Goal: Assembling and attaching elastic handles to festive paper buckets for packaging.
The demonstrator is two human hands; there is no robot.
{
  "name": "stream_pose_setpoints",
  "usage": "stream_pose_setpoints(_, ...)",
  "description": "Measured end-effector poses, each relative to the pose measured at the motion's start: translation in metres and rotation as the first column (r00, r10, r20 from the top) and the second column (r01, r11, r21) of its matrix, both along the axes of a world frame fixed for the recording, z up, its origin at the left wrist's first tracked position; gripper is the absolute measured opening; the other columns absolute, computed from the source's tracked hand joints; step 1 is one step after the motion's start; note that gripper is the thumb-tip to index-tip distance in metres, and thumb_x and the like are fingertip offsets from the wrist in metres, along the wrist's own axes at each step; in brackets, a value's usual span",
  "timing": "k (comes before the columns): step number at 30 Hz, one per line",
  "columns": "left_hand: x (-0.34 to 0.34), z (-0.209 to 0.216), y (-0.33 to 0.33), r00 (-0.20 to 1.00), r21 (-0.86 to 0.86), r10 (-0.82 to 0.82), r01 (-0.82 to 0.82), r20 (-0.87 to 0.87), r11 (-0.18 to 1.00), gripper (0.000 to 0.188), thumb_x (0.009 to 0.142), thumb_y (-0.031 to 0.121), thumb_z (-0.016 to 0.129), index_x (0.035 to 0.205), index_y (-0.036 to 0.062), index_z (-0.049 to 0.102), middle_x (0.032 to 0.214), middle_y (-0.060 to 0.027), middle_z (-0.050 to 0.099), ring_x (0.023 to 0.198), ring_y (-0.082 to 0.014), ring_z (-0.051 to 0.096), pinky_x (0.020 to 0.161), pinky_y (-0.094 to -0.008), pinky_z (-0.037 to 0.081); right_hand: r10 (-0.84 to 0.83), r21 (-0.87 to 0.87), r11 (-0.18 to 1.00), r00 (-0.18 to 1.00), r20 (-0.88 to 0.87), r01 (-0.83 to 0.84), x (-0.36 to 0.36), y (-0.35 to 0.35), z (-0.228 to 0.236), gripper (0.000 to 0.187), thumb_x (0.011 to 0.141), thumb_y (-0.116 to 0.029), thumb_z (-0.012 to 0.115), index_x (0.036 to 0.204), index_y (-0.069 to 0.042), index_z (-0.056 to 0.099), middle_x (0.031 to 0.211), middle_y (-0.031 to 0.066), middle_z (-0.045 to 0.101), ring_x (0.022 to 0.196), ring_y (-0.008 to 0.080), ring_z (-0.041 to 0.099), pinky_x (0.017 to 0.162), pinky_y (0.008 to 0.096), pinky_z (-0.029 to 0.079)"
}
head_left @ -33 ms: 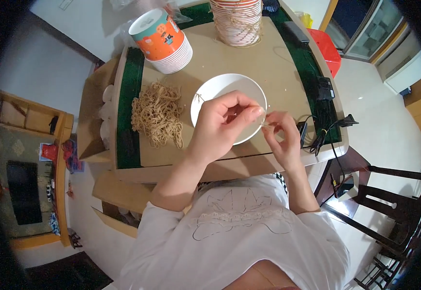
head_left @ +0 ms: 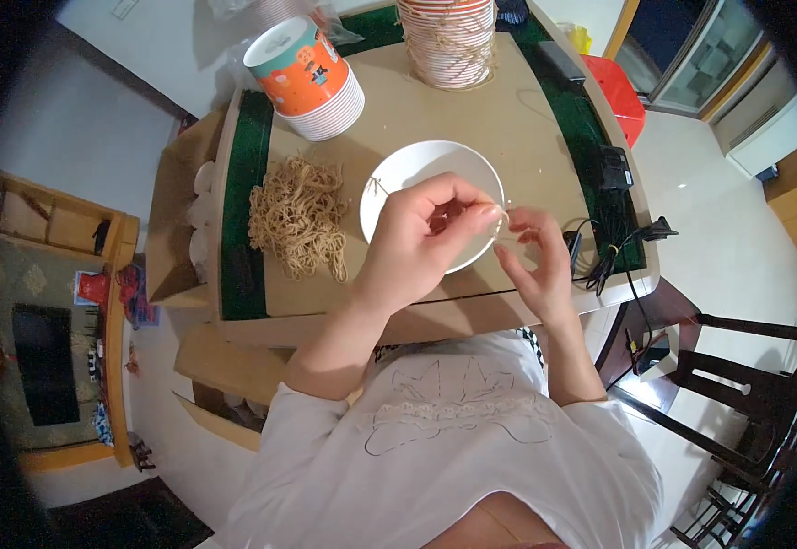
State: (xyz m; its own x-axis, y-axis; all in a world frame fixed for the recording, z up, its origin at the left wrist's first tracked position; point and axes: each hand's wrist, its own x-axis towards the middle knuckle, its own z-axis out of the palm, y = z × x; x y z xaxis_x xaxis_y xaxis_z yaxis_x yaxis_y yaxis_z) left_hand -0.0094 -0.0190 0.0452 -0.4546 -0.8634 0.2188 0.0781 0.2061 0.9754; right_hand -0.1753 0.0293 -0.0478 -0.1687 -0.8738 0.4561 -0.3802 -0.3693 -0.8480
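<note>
Spreading since the earlier frame, the right hand's thumb and index finger are now standing apart, and a small curve of pale strand (head_left: 506,220) is showing more clearly between the two hands. Left-hand thumb and index finger are pressing together at the tips, apparently pinching that strand; whether any finger of the right hand (head_left: 542,274) is touching it, I cannot tell. For the work in hand, this change is probably leaving the hold to the left hand (head_left: 408,233) — the right one seeming freer to take a fresh grip.

Just outward, the white bowl (head_left: 444,160) is sitting below the hands, partly hidden by the left one, with a bit of tan string (head_left: 376,185) lying at its ten o'clock rim. Taking the bowl as the dial's centre, a loose tangle of tan strings (head_left: 298,220) is lying at nine o'clock, an orange-and-teal stack of tubs (head_left: 309,78) is leaning between ten and eleven, a taller string-draped stack (head_left: 449,46) is standing at twelve — and black cables (head_left: 607,263) are coiling between three and four.
</note>
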Motion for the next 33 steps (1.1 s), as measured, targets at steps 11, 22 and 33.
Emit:
stream_pose_setpoints(11,0.048,-0.008,-0.035,0.709,-0.341,0.377,-0.201,0.596,0.918,0.036,0.081,0.01,0.068,0.116,0.0049,0.059,0.064,0.0032,0.043,0.059,-0.0069,0.043,0.054,-0.0232,0.039,-0.2,0.157,0.97,0.977,0.069,0.187,0.001,-0.014,0.025,0.017,0.084,-0.002,0.062,0.101,-0.004,0.06,0.068,0.0017,0.045,0.059,0.0072,0.04,0.053,0.0226,0.034)
stream_pose_setpoints(22,0.067,-0.056,-0.071,0.921,0.413,-0.056,-0.118,0.385,0.903,0.028,0.092,0.031,0.055,0.091,0.0035,0.063,0.073,0.0022,0.059,0.063,-0.005,0.048,0.055,-0.0219,0.039,-0.077,0.107,0.992,0.989,0.124,0.064,0.001,-0.037,0.02,0.02,0.086,-0.006,0.062,0.105,-0.004,0.057,0.078,-0.0002,0.056,0.064,0.0057,0.05,0.057,0.0191,0.041)
stream_pose_setpoints(33,0.058,-0.176,-0.093,0.972,0.488,-0.162,0.06,0.169,0.871,0.018,0.086,0.019,0.061,0.098,0.0047,0.061,0.073,-0.0019,0.061,0.057,-0.0074,0.054,0.045,-0.0219,0.041,0.169,0.574,0.722,0.903,0.394,-0.386,-0.037,-0.067,-0.056,0.023,0.087,-0.017,0.057,0.104,-0.002,0.061,0.092,0.003,0.064,0.082,0.0109,0.059,0.068,0.0247,0.05)
